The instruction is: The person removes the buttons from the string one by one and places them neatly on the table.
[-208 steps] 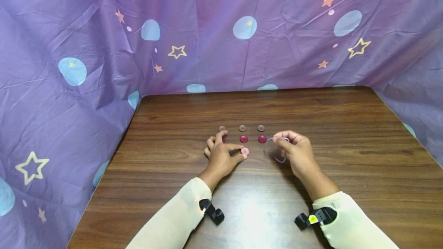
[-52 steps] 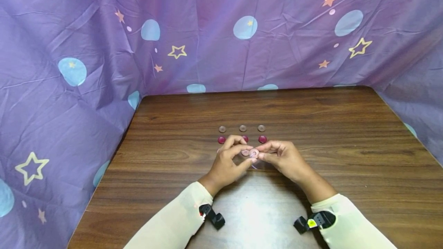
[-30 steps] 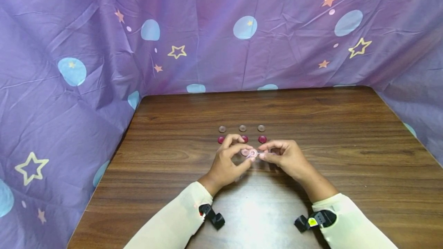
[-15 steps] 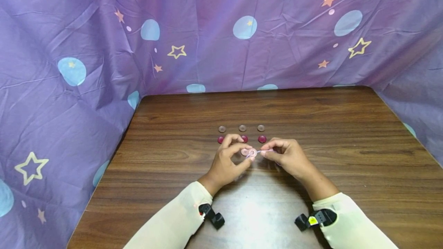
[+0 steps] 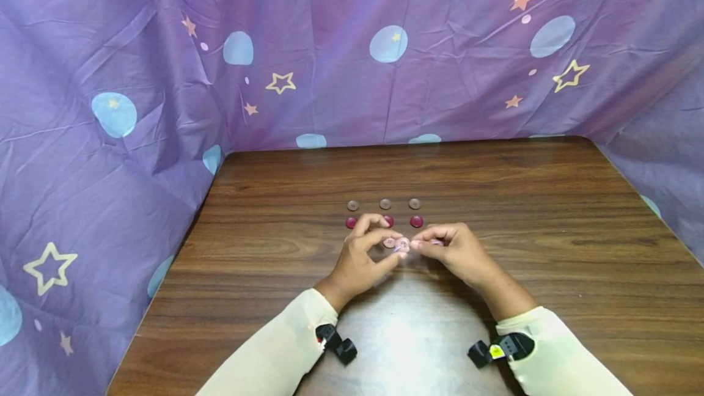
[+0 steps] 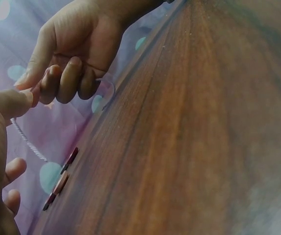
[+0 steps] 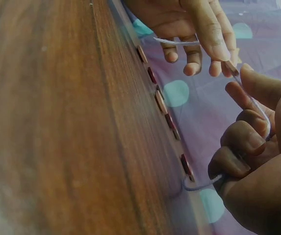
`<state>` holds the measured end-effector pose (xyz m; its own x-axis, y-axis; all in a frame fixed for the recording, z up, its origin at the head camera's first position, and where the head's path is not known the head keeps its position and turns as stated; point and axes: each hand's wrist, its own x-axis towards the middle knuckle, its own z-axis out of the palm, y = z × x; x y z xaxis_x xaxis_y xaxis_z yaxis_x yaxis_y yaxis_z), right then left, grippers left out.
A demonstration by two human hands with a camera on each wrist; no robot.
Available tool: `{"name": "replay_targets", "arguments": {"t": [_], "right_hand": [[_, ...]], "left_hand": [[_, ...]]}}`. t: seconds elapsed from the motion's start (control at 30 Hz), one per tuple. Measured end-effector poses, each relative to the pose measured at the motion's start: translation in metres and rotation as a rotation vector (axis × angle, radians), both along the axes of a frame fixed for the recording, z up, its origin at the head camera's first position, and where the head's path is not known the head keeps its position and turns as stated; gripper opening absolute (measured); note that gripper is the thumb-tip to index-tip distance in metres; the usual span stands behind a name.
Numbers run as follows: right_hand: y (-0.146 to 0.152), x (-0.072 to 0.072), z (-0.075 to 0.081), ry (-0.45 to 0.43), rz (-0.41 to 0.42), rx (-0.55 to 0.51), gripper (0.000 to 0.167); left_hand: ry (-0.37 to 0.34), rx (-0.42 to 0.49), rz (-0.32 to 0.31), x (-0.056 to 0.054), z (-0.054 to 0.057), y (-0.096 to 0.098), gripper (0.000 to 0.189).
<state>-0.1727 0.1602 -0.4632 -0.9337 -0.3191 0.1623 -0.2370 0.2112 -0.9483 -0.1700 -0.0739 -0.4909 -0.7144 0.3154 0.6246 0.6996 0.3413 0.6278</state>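
Note:
My left hand point(image 5: 360, 258) pinches a pink button point(image 5: 403, 244) between thumb and forefinger, raised above the table; it shows edge-on as a thin disc point(image 7: 232, 69) in the right wrist view. A lilac cord point(image 7: 176, 42) hangs from the left fingers and continues on the other side of the button. My right hand point(image 5: 453, 246) grips that far length, its fingers curled and its tips close to the button's rim. The cord's loose tail point(image 6: 113, 93) sticks out beyond the right hand. Whether the cord passes through a buttonhole is too small to tell.
On the wooden table point(image 5: 264, 200) lie a row of brown buttons point(image 5: 385, 203) and a row of dark red buttons point(image 5: 417, 221), one partly behind my left fingers. Another pink button point(image 5: 389, 242) lies below them. A purple curtain point(image 5: 330, 78) hangs behind.
Earlier the left hand touched a pink button on the table while the right held the cord apart. The hands then met around a raised button; the right fingers pulled cord rightward and are now back near it.

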Motion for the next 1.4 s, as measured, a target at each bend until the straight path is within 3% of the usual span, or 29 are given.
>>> {"name": "replay_targets", "arguments": {"t": [0.27,0.8,1.03,1.27,1.4], "right_hand": [[-0.0016,0.0014,0.0018,-0.013,0.013,-0.036,0.024],[-0.0022,0.0016,0.0016,-0.031,0.022,-0.026,0.016],[-0.0013,0.0003,0.0019,-0.098,0.001,-0.004,0.017],[-0.0016,0.0015,0.0022,-0.133,0.006,-0.039,0.018],[-0.002,0.0036,0.0031,-0.129,0.019,-0.058,0.018]], "left_hand": [[0.005,-0.004,-0.006,0.0,-0.0005,0.0,0.031],[0.011,-0.003,-0.011,-0.0008,-0.0005,-0.0005,0.032],[0.032,-0.014,-0.011,-0.0008,0.0009,-0.0008,0.034],[0.054,-0.003,-0.022,0.0005,0.002,-0.0004,0.034],[0.033,0.023,-0.042,0.0004,0.0004,-0.0002,0.031]]}}
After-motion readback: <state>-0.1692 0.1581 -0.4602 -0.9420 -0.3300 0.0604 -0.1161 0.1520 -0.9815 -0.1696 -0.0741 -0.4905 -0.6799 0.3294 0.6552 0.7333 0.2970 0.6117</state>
